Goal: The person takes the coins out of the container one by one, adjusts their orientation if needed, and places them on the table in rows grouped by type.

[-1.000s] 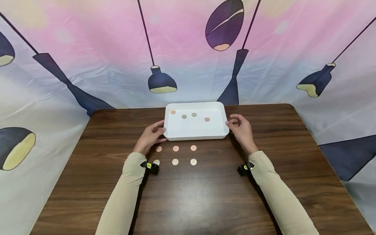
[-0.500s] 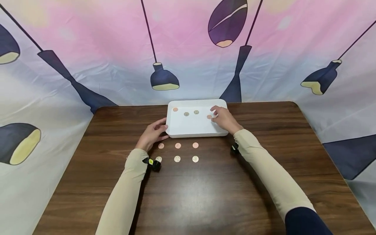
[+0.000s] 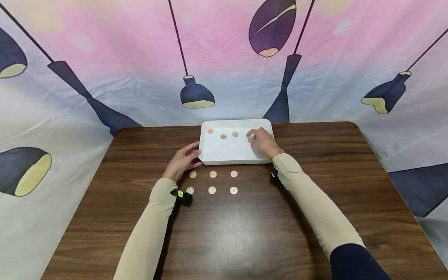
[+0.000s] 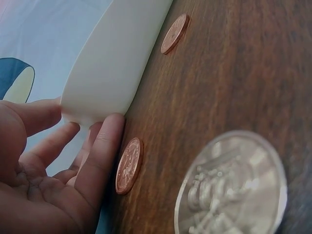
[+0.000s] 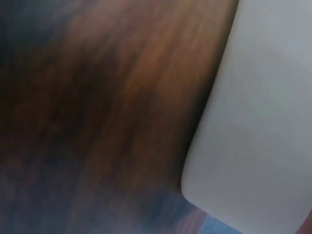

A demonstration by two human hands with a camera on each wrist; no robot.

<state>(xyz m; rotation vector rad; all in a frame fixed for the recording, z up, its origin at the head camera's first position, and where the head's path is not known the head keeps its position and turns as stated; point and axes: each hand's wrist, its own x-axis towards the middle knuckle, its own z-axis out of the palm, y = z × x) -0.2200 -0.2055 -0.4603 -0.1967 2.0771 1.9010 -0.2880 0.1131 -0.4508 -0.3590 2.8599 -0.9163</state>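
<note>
A shallow white tray (image 3: 227, 153) stands at the back of the table. My left hand (image 3: 179, 160) holds its near left corner, thumb at the rim and other fingertips against the outer wall, as the left wrist view also shows. Inside the tray lie a copper coin (image 3: 210, 131) and two duller coins, one a greenish coin (image 3: 223, 136) and the other a grey coin (image 3: 235, 134). My right hand (image 3: 265, 143) reaches in from the right, its thumb and forefinger bent around another copper coin (image 3: 250, 140), a gap showing between the tips. Its fingers are outside the right wrist view.
In front of the tray lie two rows of coins on the brown table (image 3: 280, 217): copper ones such as a coin (image 3: 213, 174), and paler ones such as a coin (image 3: 212, 190). A patterned cloth (image 3: 147, 70) hangs behind the table.
My right hand has left the tray's right edge and moved left, over the tray to the rightmost copper coin inside. My left hand has stayed at its corner. The coins lie as before.
</note>
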